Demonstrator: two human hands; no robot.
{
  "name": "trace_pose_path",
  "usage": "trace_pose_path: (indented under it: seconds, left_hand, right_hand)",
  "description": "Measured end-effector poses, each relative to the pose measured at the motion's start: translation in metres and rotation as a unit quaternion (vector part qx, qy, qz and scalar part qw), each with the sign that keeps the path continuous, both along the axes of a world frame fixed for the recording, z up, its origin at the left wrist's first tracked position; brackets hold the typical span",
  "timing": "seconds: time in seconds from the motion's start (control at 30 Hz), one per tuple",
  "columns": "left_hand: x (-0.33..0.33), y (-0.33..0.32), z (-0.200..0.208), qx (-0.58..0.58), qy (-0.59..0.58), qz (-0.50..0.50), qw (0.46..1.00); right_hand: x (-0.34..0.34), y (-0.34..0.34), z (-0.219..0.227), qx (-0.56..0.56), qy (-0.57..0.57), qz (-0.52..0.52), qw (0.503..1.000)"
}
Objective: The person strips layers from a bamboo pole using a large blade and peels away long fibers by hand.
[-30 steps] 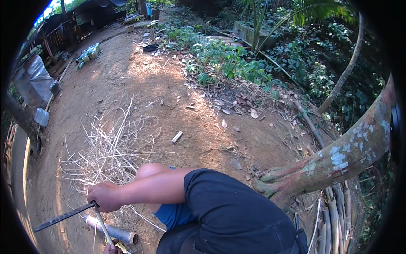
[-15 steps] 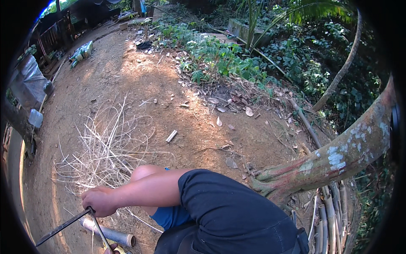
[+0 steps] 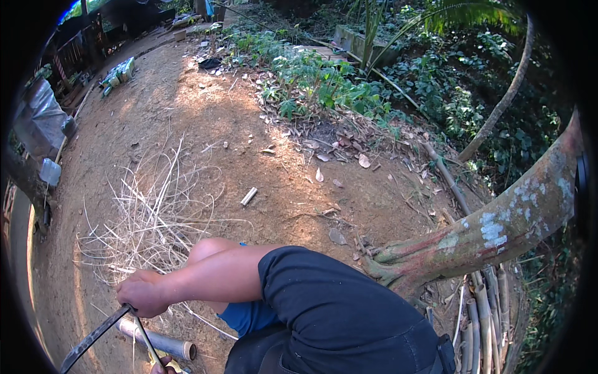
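Observation:
My right hand (image 3: 142,294) is wrapped round the handle end of a long dark knife (image 3: 93,340), its blade slanting down to the lower left. Against the blade near that fist lies a thin bamboo strip (image 3: 147,340). My left hand (image 3: 163,368) grips the strip's lower part at the bottom edge, mostly out of the picture. Behind the strip, a thick bamboo tube (image 3: 163,343) lies on the ground with its open end to the right. Just beyond my right hand spreads a tangled heap of pale shavings (image 3: 152,218).
A short cut bamboo piece (image 3: 249,196) lies on the dirt ahead. To the right a leaning tree trunk (image 3: 473,240) rises, with several bamboo poles (image 3: 483,318) below it. Leafy plants (image 3: 324,84) border the slope; a clear plastic container (image 3: 50,172) stands at far left.
The knife blade has tipped slightly, its far end now lower and further right. My right hand has shifted slightly left, still on the knife. The whole view has moved a little.

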State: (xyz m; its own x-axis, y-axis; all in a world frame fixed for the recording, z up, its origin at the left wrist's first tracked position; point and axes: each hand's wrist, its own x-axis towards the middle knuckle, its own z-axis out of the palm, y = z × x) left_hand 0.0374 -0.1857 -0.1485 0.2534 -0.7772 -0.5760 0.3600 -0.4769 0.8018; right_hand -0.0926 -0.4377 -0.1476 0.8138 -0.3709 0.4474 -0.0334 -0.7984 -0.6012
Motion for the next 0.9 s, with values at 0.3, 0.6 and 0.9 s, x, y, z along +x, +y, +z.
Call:
trace_pose_path:
  seconds: [0.3, 0.6, 0.9]
  left_hand:
    - [0.028, 0.011, -0.024, -0.092, 0.055, -0.033, 0.994]
    - [0.013, 0.007, -0.006, -0.048, 0.005, -0.010, 0.999]
    - [0.001, 0.010, 0.008, -0.018, -0.022, -0.003, 1.000]
  right_hand:
    - [0.001, 0.001, 0.003, 0.006, -0.032, -0.026, 0.999]
    - [-0.006, 0.011, 0.014, -0.002, -0.028, -0.065, 0.997]
    - [-0.010, 0.016, 0.030, -0.050, 0.057, -0.090, 0.993]
